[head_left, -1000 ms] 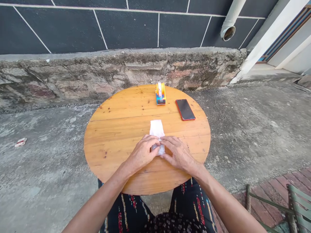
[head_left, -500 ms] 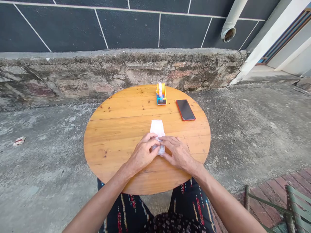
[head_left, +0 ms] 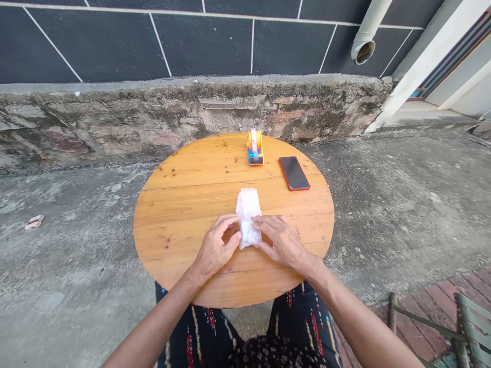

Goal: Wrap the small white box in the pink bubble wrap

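Observation:
In front of me on the table lies a folded strip of white, translucent wrapping material (head_left: pixel 248 204), crinkled and doubled over at its near end. What it may enclose, if anything, cannot be made out. My left hand (head_left: pixel 218 243) is open at the strip's left edge, thumb and fingers apart, with the fingertips close to it or just touching. My right hand (head_left: pixel 282 237) rests on the right edge. Its fingers stretch flat across the top, and the thumb lies by the near corner.
A yellow and blue tape dispenser (head_left: pixel 255 147) stands at the far side of the round wooden table (head_left: pixel 180 204). A red-edged phone (head_left: pixel 294 174) lies to its right. Beyond is a stone wall base (head_left: pixel 153 117). A green slatted chair (head_left: pixel 473 327) stands at lower right.
My left hand has drawn back to the left off the white wrapping, its fingers parting and showing more of the near fold. My right hand has stayed almost in place.

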`<action>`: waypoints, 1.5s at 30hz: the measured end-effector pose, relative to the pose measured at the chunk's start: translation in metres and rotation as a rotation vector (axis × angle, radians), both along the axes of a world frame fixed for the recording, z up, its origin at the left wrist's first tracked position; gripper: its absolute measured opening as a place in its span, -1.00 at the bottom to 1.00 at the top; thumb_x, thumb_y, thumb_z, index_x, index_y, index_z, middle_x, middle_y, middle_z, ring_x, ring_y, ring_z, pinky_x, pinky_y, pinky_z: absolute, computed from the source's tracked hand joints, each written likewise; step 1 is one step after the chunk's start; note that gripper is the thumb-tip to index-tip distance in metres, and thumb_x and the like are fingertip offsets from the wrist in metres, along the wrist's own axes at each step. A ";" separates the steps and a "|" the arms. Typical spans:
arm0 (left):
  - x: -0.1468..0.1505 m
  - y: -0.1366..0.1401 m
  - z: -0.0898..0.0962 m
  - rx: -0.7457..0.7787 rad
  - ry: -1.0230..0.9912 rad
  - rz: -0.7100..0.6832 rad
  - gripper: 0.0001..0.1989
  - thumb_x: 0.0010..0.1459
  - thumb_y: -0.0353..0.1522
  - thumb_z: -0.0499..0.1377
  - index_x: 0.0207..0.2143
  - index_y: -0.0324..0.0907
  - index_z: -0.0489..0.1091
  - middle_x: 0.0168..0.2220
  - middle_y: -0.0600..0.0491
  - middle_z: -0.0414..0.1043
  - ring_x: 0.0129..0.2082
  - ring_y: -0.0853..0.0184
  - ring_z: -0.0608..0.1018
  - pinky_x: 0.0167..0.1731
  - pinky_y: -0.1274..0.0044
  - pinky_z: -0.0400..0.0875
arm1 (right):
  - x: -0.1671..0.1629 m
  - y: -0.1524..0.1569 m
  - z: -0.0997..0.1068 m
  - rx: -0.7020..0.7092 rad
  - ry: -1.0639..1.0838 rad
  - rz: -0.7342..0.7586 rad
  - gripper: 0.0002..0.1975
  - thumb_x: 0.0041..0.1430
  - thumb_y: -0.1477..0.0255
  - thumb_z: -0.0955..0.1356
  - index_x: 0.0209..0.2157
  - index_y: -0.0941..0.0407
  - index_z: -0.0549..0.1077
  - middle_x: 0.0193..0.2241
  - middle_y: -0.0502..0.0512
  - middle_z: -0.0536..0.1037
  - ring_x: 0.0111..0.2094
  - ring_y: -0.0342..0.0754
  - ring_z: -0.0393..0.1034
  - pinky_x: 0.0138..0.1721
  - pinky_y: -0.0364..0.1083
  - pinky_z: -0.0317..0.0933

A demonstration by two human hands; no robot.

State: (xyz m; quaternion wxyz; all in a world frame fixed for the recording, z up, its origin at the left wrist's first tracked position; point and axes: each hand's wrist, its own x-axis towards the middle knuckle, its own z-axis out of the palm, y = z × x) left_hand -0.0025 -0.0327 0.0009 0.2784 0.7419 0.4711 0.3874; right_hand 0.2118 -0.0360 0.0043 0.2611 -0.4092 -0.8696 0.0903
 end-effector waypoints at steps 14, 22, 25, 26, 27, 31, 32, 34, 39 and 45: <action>0.000 0.006 0.000 -0.009 0.050 -0.040 -0.70 0.16 -0.40 0.09 -0.04 -0.17 0.40 0.04 -0.06 0.35 0.06 0.23 0.41 0.07 0.38 0.33 | 0.001 0.001 -0.001 0.014 -0.009 0.002 -0.65 0.15 0.40 0.39 -0.02 0.12 0.39 0.09 0.15 0.43 0.03 0.07 0.35 0.04 0.09 0.16; 0.000 0.012 0.000 0.035 0.118 -0.090 -0.66 0.18 -0.40 0.07 0.01 -0.22 0.36 0.05 -0.09 0.38 0.07 0.21 0.41 0.09 0.34 0.30 | 0.000 0.001 -0.003 0.009 0.005 0.005 -0.66 0.17 0.40 0.39 -0.01 0.12 0.38 0.09 0.16 0.42 0.04 0.07 0.35 0.04 0.09 0.15; 0.000 0.014 0.001 0.030 0.147 -0.091 -0.67 0.17 -0.40 0.07 0.00 -0.23 0.38 0.01 -0.09 0.43 0.02 0.20 0.44 0.05 0.34 0.33 | 0.000 0.001 -0.005 0.005 0.016 0.009 -0.67 0.18 0.39 0.38 -0.01 0.11 0.38 0.09 0.18 0.42 0.04 0.07 0.35 0.04 0.10 0.16; 0.000 0.014 0.002 0.027 0.157 -0.095 -0.67 0.17 -0.41 0.07 -0.01 -0.24 0.38 -0.01 -0.09 0.44 0.01 0.20 0.45 0.04 0.34 0.33 | 0.000 0.001 -0.006 0.005 0.019 0.010 -0.67 0.19 0.39 0.37 -0.01 0.11 0.38 0.09 0.18 0.42 0.04 0.07 0.35 0.04 0.10 0.16; -0.001 0.015 0.002 0.024 0.167 -0.102 -0.67 0.17 -0.41 0.07 -0.02 -0.23 0.38 -0.02 -0.09 0.45 -0.01 0.20 0.46 0.03 0.34 0.34 | 0.000 0.001 -0.006 0.004 0.020 0.011 -0.67 0.19 0.38 0.37 -0.01 0.12 0.38 0.09 0.19 0.42 0.04 0.07 0.35 0.03 0.10 0.16; -0.003 0.017 0.003 0.000 0.170 -0.131 -0.68 0.16 -0.41 0.08 -0.02 -0.19 0.39 -0.07 -0.04 0.47 -0.06 0.23 0.47 -0.02 0.37 0.37 | 0.000 0.001 -0.004 0.004 0.020 0.009 -0.68 0.18 0.39 0.37 -0.01 0.11 0.38 0.09 0.18 0.42 0.04 0.08 0.35 0.03 0.11 0.17; -0.004 0.018 0.002 -0.009 0.161 -0.136 -0.68 0.16 -0.41 0.08 -0.02 -0.18 0.38 -0.07 -0.03 0.46 -0.06 0.23 0.48 -0.02 0.38 0.37 | 0.000 0.001 -0.004 0.005 0.018 0.007 -0.67 0.18 0.40 0.38 -0.01 0.11 0.38 0.09 0.18 0.42 0.04 0.08 0.35 0.03 0.11 0.17; -0.005 0.019 0.001 -0.023 0.145 -0.144 -0.68 0.16 -0.40 0.09 -0.01 -0.17 0.38 -0.07 -0.02 0.46 -0.05 0.24 0.47 -0.02 0.38 0.37 | 0.000 0.001 -0.003 0.005 0.013 0.002 -0.67 0.17 0.40 0.38 -0.02 0.11 0.38 0.09 0.17 0.43 0.04 0.08 0.35 0.03 0.11 0.17; -0.012 0.017 0.000 0.001 0.110 -0.201 -0.61 0.17 -0.36 0.11 0.06 -0.16 0.31 0.06 -0.08 0.37 0.06 0.20 0.42 0.07 0.34 0.33 | 0.000 0.001 -0.001 0.014 0.013 0.004 -0.69 0.20 0.37 0.36 -0.02 0.11 0.38 0.08 0.17 0.43 0.04 0.07 0.35 0.02 0.10 0.18; -0.026 0.005 -0.002 0.059 0.225 -0.303 -0.35 0.06 -0.41 0.17 0.22 -0.10 0.12 0.24 -0.08 0.15 0.21 0.14 0.27 0.20 0.26 0.21 | 0.001 0.003 -0.002 -0.002 0.018 0.021 -0.68 0.20 0.36 0.37 -0.02 0.11 0.38 0.08 0.17 0.43 0.06 0.06 0.34 0.05 0.10 0.17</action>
